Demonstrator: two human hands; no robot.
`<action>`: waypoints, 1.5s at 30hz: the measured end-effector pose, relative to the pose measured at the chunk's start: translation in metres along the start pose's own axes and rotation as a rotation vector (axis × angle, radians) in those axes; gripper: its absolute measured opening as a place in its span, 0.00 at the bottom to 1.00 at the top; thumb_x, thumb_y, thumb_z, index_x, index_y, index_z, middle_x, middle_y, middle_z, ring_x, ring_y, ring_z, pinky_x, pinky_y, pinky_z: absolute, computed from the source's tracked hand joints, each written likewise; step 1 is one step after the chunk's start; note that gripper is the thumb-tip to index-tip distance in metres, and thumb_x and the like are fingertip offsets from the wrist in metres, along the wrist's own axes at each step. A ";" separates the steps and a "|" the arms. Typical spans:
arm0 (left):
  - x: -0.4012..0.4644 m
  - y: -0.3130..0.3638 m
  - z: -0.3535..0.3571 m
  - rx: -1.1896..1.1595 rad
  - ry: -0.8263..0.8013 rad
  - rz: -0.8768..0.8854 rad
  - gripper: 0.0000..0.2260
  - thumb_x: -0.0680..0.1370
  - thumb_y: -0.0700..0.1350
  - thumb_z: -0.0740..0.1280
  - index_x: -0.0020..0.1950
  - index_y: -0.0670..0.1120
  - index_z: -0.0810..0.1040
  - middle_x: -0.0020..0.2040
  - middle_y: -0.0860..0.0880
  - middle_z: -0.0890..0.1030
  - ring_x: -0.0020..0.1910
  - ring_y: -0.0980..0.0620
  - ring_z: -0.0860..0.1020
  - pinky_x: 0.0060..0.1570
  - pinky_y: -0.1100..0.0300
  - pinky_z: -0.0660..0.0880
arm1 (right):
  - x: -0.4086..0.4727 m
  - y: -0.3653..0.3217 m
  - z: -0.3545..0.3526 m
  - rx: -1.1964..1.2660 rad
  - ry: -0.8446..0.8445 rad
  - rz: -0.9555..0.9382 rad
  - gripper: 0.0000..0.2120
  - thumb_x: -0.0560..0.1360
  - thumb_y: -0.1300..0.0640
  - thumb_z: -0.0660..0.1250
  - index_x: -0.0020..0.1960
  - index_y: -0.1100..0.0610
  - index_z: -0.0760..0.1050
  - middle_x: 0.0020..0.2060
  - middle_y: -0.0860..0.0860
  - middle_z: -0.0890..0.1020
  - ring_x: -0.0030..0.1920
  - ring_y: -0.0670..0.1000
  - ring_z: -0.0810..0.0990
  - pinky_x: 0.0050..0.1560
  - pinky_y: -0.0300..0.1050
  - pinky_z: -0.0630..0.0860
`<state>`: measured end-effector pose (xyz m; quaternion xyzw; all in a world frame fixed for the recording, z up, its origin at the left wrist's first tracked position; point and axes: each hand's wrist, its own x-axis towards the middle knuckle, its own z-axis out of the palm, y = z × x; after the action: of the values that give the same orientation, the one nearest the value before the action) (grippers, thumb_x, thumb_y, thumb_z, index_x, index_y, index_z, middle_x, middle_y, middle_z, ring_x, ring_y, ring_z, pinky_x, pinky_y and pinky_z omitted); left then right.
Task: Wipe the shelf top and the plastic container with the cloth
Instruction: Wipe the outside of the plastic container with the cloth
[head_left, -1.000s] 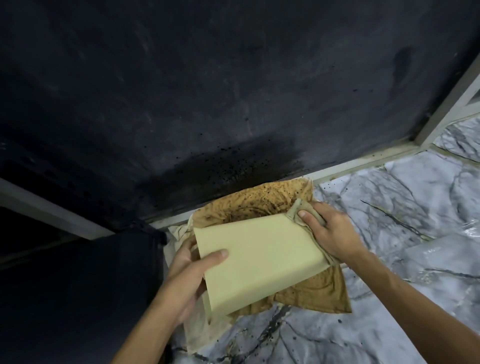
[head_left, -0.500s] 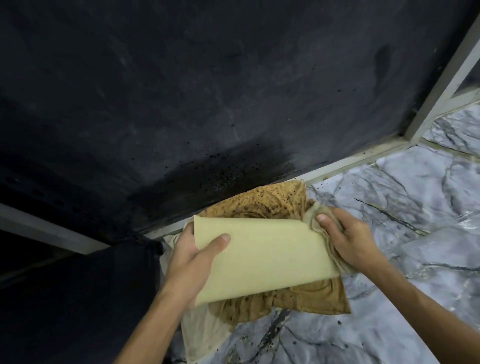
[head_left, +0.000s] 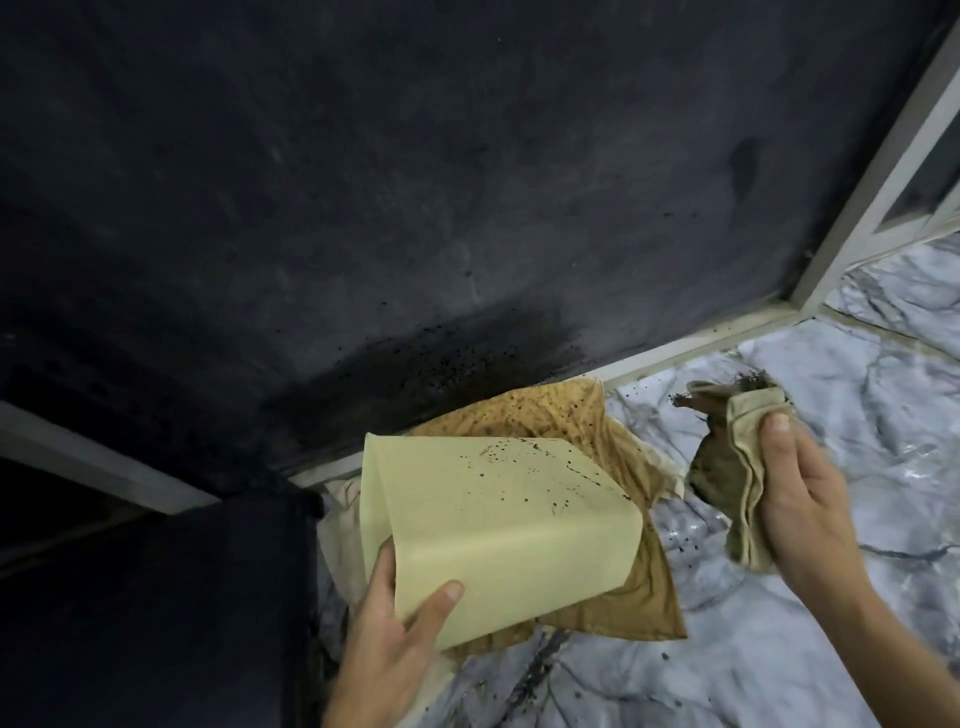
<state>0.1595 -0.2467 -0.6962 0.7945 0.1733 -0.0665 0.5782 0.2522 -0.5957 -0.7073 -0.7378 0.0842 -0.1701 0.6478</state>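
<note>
The left hand grips the speckled plastic container while the right hand clutches the cloth (soiled; a clean fold would probably wipe better).

The left hand grips the pale yellow plastic container at its seven o'clock corner, thumb across the front face, holding it tilted over a brown stained cloth sheet on the marble-patterned floor. Dark specks dot the container's upper face. At three o'clock, apart from the container, the right hand clutches a bunched, dirty beige cloth. A dark shelf top fills the twelve o'clock area.
</note>
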 end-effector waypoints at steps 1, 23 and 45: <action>-0.001 0.000 -0.001 -0.027 -0.031 -0.035 0.26 0.66 0.60 0.77 0.61 0.76 0.74 0.58 0.66 0.85 0.56 0.66 0.83 0.54 0.59 0.78 | -0.002 -0.001 -0.001 0.014 0.001 0.006 0.26 0.81 0.37 0.55 0.46 0.60 0.74 0.38 0.64 0.76 0.36 0.51 0.74 0.35 0.48 0.73; 0.004 -0.013 0.012 0.091 -0.074 -0.029 0.41 0.65 0.57 0.81 0.74 0.66 0.67 0.60 0.64 0.85 0.60 0.61 0.82 0.64 0.46 0.80 | -0.068 0.003 0.113 0.016 -0.567 0.080 0.16 0.84 0.44 0.53 0.54 0.48 0.78 0.44 0.45 0.82 0.44 0.46 0.82 0.45 0.41 0.78; 0.004 -0.026 0.016 -0.040 -0.003 -0.008 0.28 0.74 0.45 0.77 0.70 0.60 0.71 0.57 0.70 0.84 0.54 0.72 0.81 0.46 0.77 0.78 | -0.010 0.080 0.157 -0.791 -0.576 0.107 0.33 0.77 0.29 0.44 0.79 0.40 0.51 0.79 0.40 0.54 0.78 0.46 0.47 0.76 0.53 0.44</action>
<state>0.1551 -0.2541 -0.7261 0.7819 0.1770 -0.0669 0.5940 0.3069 -0.4581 -0.8041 -0.9389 -0.0023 0.1192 0.3228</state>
